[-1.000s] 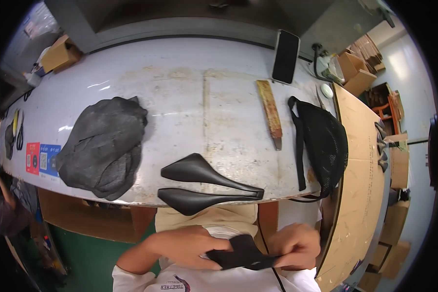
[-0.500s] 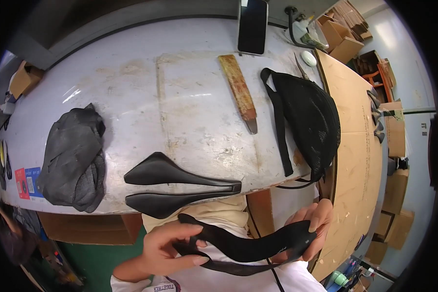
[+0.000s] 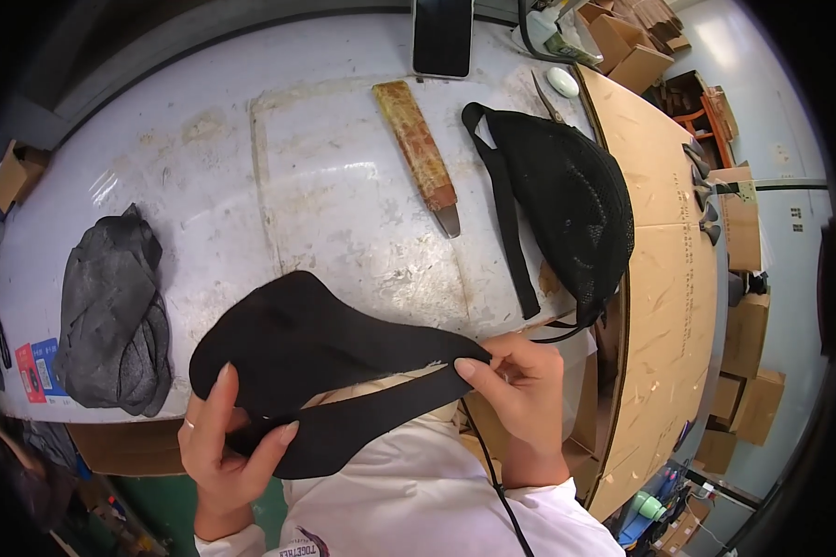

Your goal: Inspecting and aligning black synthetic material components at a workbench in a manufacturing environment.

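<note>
Head view: compared with half a second earlier, I have raised the black fabric piece (image 3: 316, 357) so that it now overlaps the near edge of the white worktable (image 3: 279, 167), covering the spot where two dark pointed pieces lay. My left hand (image 3: 221, 441) is closed on the wide rounded end, thumb on top and fingers curled beneath. My right hand (image 3: 522, 390) pinches the narrow tips, where the two tapering limbs meet. The piece is matte, thin and flexible, shaped like a curved wishbone with a slit between its limbs.

On the worktable, left of the fabric piece, lies a crumpled grey cloth bundle (image 3: 111, 316). Beyond it rests a worn wooden-handled tool (image 3: 423, 153) with a metal tip. To the right sits a black mesh pouch (image 3: 567, 200) with a flat strap, its weave open and coarse.
</note>
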The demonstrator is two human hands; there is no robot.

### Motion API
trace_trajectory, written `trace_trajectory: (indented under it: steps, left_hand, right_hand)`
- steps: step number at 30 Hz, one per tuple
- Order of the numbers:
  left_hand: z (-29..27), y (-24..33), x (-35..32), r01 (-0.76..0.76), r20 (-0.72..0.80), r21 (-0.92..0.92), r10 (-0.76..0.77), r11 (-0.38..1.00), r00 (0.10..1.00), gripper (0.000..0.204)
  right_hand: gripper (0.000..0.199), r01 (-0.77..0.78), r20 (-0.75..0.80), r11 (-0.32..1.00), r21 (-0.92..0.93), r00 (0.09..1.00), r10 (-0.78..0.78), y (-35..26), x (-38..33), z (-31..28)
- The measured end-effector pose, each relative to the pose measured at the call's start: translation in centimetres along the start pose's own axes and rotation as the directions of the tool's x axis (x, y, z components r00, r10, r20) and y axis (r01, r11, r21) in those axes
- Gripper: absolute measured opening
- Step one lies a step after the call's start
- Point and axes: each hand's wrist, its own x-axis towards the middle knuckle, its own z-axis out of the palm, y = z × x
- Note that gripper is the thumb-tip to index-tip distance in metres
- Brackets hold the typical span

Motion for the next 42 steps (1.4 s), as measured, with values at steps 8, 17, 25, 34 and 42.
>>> trace_trajectory:
  steps: [8,17,25,34,42]
  left_hand:
    - [0.1,-1.1,1.7,0.11,0.008,-0.114,-0.11,0.987,0.994,0.08]
    - [-0.3,-1.2,2.3,0.166,0.03,-0.217,-0.163,0.962,0.986,0.08]
    - [-0.7,-1.8,2.1,0.149,0.031,-0.159,-0.146,0.976,0.989,0.082]
    - [-0.5,-1.7,1.9,0.194,0.06,-0.136,-0.188,0.972,0.98,0.078]
    - [-0.2,-1.7,0.9,0.42,-0.084,0.195,-0.412,0.886,0.908,0.077]
  right_hand:
    - [0.01,-0.052,0.151,0.997,0.061,0.988,0.042,1.4,1.0,0.9]
    - [0.013,-0.181,0.174,0.984,0.006,0.969,0.177,0.8,2.0,2.1]
    - [0.013,-0.235,0.173,0.97,0.069,0.96,0.22,1.0,2.1,2.2]
    - [0.02,-0.1,0.091,0.979,-0.18,0.989,0.118,-0.6,2.3,3.6]
    - [0.016,-0.092,0.097,0.978,-0.186,0.989,0.112,-0.9,2.5,3.2]
